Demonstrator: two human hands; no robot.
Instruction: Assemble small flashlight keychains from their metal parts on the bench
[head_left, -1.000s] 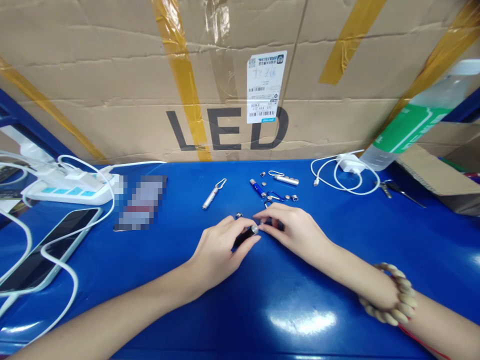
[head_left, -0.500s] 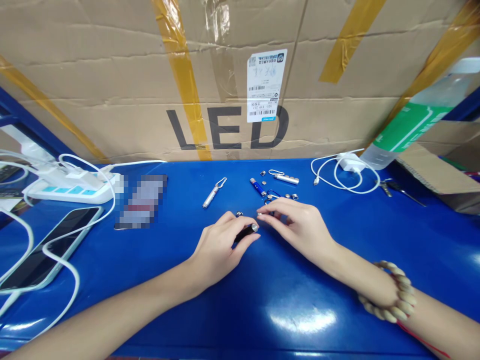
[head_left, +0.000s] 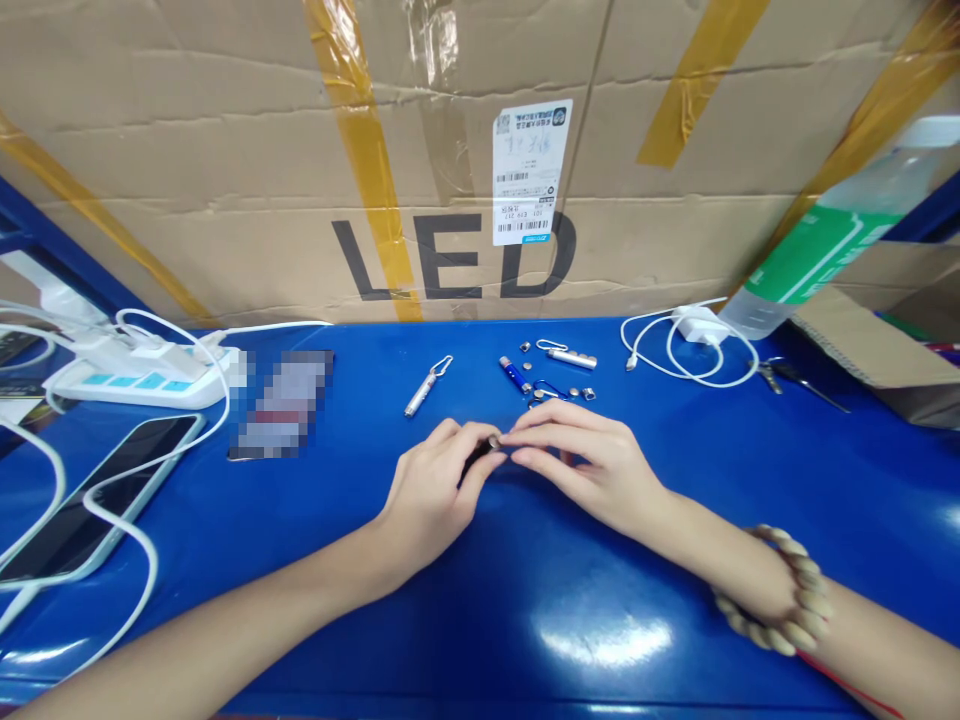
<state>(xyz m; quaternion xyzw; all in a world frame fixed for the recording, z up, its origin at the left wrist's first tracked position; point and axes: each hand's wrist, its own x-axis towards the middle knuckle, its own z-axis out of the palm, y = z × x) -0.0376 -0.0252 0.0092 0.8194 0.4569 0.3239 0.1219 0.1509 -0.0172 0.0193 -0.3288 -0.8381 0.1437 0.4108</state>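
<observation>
My left hand (head_left: 433,487) is closed round a small black keychain flashlight (head_left: 480,455), its silver tip pointing right. The fingertips of my right hand (head_left: 587,457) pinch at that tip; whether they hold a small part there is hidden. Both hands rest on the blue table (head_left: 525,600) near its middle. Just behind them lie a silver keychain flashlight (head_left: 427,388), a blue flashlight body (head_left: 514,374), another silver flashlight (head_left: 570,357) and several small button cells and caps (head_left: 577,393).
A big cardboard box (head_left: 450,150) marked LED walls off the back. At left are a power strip (head_left: 142,375) with white cables and a phone (head_left: 90,500). At right lie a white charger with cable (head_left: 694,345), a plastic bottle (head_left: 825,250) and keys (head_left: 787,378).
My right hand lifted off the flashlight tip half a second ago and has come back, fingertips now pinched at the tip. My left hand shifted slightly up with the flashlight.
</observation>
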